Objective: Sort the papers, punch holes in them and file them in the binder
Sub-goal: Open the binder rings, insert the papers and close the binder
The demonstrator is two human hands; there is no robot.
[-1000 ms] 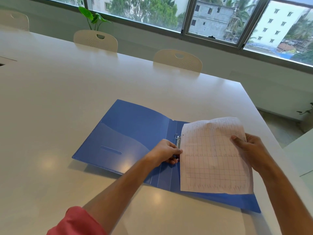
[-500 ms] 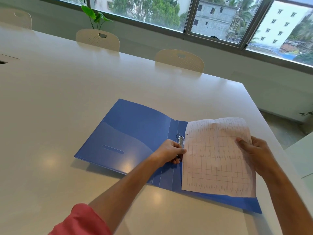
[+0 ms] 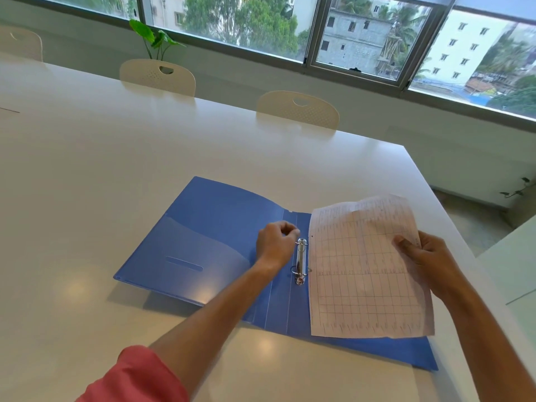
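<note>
Head view, looking down at a white table [image 3: 145,175] w/ a blue binder [image 3: 208,245] lying open flat. Left hand [image 3: 275,245] sits on the inside cover just left of the metal ring clip [image 3: 301,261], fingers curled in loosely near the clip's top end; can't tell if they touch it, and they seem to hold nothing. Right hand [image 3: 426,259] pinches the right edge of a stack of gridded papers [image 3: 362,271], thumb on top, fingers underneath. Papers rest over the binder's right half, left edge just beside the clip, top corner lifted and bent. One small hole shows near the upper left edge; a lower hole isn't visible.

Risks, judged from this: rings look parted, but that's hard to confirm. If they're shut, pushing the sheets on would tear or crumple the edge. Stack looks slightly fanned, so holes may not line up and only some sheets catch. One-sided grip lets the pile sag or slide. Fingers near the clip could get nipped when it snaps.
</note>
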